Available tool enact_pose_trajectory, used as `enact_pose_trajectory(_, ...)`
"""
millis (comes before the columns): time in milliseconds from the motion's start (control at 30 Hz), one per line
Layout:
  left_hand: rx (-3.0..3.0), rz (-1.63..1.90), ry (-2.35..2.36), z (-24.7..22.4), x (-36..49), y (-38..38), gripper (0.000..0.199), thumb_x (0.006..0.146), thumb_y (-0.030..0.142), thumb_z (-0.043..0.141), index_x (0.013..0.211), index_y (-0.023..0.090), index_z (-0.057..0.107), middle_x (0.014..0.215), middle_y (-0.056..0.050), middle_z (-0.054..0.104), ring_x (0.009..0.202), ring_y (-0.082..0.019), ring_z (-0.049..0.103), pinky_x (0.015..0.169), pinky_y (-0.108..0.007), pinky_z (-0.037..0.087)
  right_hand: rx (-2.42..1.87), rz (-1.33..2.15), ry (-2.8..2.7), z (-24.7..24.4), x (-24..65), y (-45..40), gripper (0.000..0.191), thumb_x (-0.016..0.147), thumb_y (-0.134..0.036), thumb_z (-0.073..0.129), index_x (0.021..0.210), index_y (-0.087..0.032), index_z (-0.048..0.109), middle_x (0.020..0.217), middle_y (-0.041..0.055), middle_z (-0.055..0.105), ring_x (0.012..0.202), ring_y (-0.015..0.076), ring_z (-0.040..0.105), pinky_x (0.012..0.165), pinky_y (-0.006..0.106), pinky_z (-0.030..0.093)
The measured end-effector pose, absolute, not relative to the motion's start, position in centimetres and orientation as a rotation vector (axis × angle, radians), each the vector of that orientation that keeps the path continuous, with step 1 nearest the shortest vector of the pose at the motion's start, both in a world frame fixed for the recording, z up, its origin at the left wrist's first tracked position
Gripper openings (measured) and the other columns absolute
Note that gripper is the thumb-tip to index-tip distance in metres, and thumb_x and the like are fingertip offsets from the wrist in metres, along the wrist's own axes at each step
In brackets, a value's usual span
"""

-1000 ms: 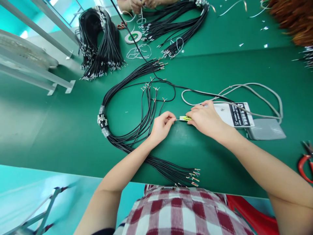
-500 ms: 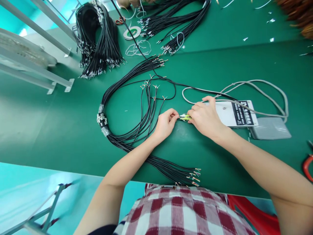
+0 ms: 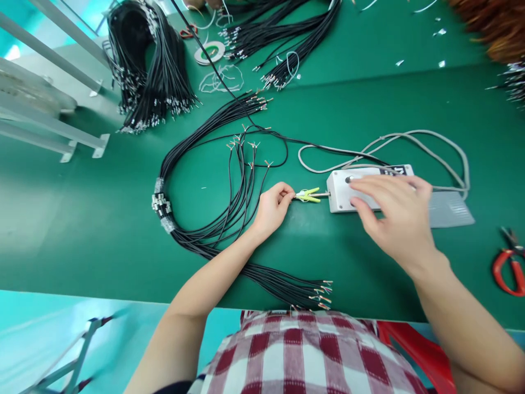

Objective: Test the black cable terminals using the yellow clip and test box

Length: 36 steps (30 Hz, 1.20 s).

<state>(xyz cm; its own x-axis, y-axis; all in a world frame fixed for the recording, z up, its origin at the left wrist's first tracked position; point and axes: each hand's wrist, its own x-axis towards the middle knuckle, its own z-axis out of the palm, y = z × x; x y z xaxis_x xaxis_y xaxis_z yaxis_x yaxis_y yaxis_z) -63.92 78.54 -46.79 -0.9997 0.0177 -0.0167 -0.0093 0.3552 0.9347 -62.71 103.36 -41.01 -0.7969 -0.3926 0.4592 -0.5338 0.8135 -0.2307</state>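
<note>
Left hand (image 3: 274,209) pinches a wire (image 3: 295,196) at the yellow clip (image 3: 310,195), likely to align it with the white box (image 3: 338,191) on the table (image 3: 369,279); right hand (image 3: 396,216) spreads, fingers apart, over the box.

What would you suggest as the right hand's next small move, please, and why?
Perhaps rest the right hand on the white box to steady it: that hand is open over it, while the left hand pinches wire at the yellow-green clip in line with the box's shaft.
</note>
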Motion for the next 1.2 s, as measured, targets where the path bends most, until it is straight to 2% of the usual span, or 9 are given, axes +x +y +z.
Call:
enact_pose_trajectory(133,-0.003,1.774,2.569,-46.9,-63.8,78.5,0.008,0.087,0.016,0.058,0.079,0.017,0.060,0.069,0.002,0.059,0.057,-0.010,0.051,0.056,-0.022,0.037,0.480,0.660,-2.552,-43.3,-59.7,105.7,0.026,0.093,-0.020,0.057,0.119,-0.023,0.059,0.115,0.0070,0.074,0.113,0.0263,0.065,0.100,0.044,0.040)
enact_pose_trajectory(333,-0.014,1.753,2.598,-46.8,-63.9,78.6,0.008,0.086,0.016,0.058,0.078,0.017,0.060,0.069,0.002,0.059,0.057,-0.010,0.052,0.056,-0.022,0.038,0.483,0.497,-2.514,-45.8,-58.6,104.1,0.035,0.089,-0.017,0.061,0.123,-0.025,0.059,0.110,0.0053,0.074,0.108,0.0228,0.066,0.095,0.041,0.037)
enact_pose_trajectory(600,-0.071,1.771,2.606,-46.4,-63.4,76.8,0.008,0.086,0.020,0.060,0.078,0.017,0.059,0.066,0.002,0.058,0.057,-0.010,0.050,0.057,-0.022,0.039,0.400,0.509,-2.508,-46.2,-59.1,104.2,0.026,0.089,-0.018,0.060,0.115,-0.023,0.063,0.098,0.0074,0.076,0.100,0.0275,0.068,0.101,0.049,0.036)
enact_pose_trajectory(733,-0.061,1.985,2.375,-45.4,-62.4,76.4,0.013,0.086,0.029,0.063,0.085,0.017,0.059,0.072,0.000,0.060,0.058,-0.009,0.052,0.055,-0.021,0.040,0.408,0.555,-2.513,-45.1,-58.0,103.5,0.029,0.088,-0.019,0.063,0.116,-0.023,0.064,0.106,0.0092,0.075,0.108,0.0291,0.066,0.105,0.050,0.036)
enact_pose_trajectory(833,-0.041,2.054,2.198,-44.9,-61.0,76.5,0.024,0.084,0.031,0.067,0.100,0.017,0.057,0.076,0.001,0.059,0.056,-0.008,0.051,0.052,-0.021,0.041,0.552,0.742,-2.526,-44.9,-56.4,102.3,0.026,0.088,-0.015,0.064,0.112,-0.025,0.063,0.107,0.0059,0.076,0.105,0.0253,0.069,0.102,0.046,0.041)
enact_pose_trajectory(900,-0.005,1.954,2.166,-44.8,-59.9,76.6,0.030,0.082,0.029,0.068,0.107,0.017,0.055,0.076,0.002,0.058,0.058,-0.009,0.053,0.055,-0.022,0.044,0.712,0.907,-2.558,-45.5,-55.3,101.5,0.025,0.089,-0.013,0.062,0.110,-0.025,0.062,0.106,0.0039,0.077,0.098,0.0220,0.071,0.094,0.041,0.047)
enact_pose_trajectory(1067,0.392,1.372,2.425,-42.4,-57.8,75.5,0.003,0.086,0.020,0.062,0.084,0.018,0.063,0.085,-0.004,0.065,0.083,-0.016,0.060,0.079,-0.030,0.048,0.896,1.057,-2.630,-47.6,-54.4,100.6,0.022,0.093,-0.016,0.058,0.112,-0.023,0.064,0.107,0.0049,0.077,0.093,0.0204,0.072,0.085,0.037,0.053)
enact_pose_trajectory(1133,0.415,1.336,2.554,-40.9,-58.4,74.0,0.006,0.087,0.020,0.063,0.082,0.019,0.065,0.086,-0.003,0.066,0.084,-0.017,0.060,0.078,-0.029,0.047,0.887,1.086,-2.640,-48.0,-54.6,100.7,0.021,0.094,-0.018,0.057,0.113,-0.024,0.064,0.107,0.0055,0.077,0.094,0.0215,0.072,0.084,0.038,0.055)
enact_pose_trajectory(1200,0.191,1.446,2.777,-40.0,-60.0,71.7,0.006,0.087,0.023,0.065,0.083,0.019,0.064,0.077,0.000,0.063,0.072,-0.014,0.056,0.067,-0.026,0.044,0.872,1.110,-2.650,-48.0,-54.8,100.7,0.020,0.094,-0.019,0.057,0.112,-0.025,0.064,0.107,0.0061,0.076,0.095,0.0227,0.072,0.084,0.040,0.056)
